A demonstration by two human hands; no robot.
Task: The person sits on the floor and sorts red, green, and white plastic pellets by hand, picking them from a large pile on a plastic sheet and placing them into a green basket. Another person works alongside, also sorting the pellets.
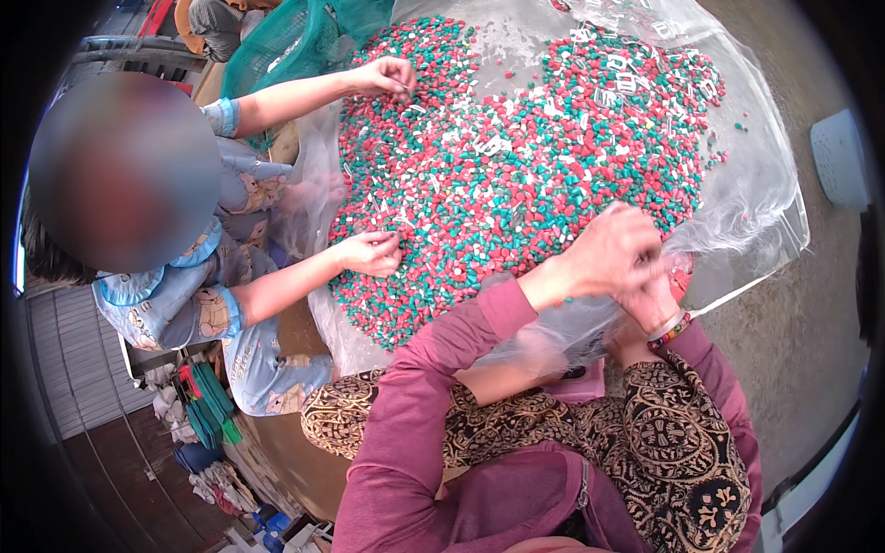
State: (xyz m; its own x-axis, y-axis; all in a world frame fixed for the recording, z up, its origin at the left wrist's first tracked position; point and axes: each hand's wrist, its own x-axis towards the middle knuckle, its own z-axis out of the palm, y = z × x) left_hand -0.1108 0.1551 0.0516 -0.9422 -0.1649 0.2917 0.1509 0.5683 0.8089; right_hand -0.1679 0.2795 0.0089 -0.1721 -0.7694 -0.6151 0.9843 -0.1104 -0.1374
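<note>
The left hand's [601,251] fingers are bent inward, and the right hand [648,300] lies partly behind it; both sets of fingertips are blurred or covered, so I cannot tell whether either grips a piece. A beaded bracelet [670,332] circles the right wrist, with a red thing [680,274] just beside that hand. Taking the hands as the clock's centre, the pile of small red, green and white pieces [516,184] spreads from nine to twelve o'clock, on a clear plastic sheet [765,157]. Pale strands [728,230] lie between two and three, white strips [625,81] at twelve. The co-worker's two hands, at nine [373,254] and near ten [387,77], have bent fingers over the pile; what they hold is unclear. The co-worker's blue clothes [253,189] carry printed figures and script-like marks too small to read. Green netting [304,46] sits at ten, a white basket [839,158] at two.
</note>
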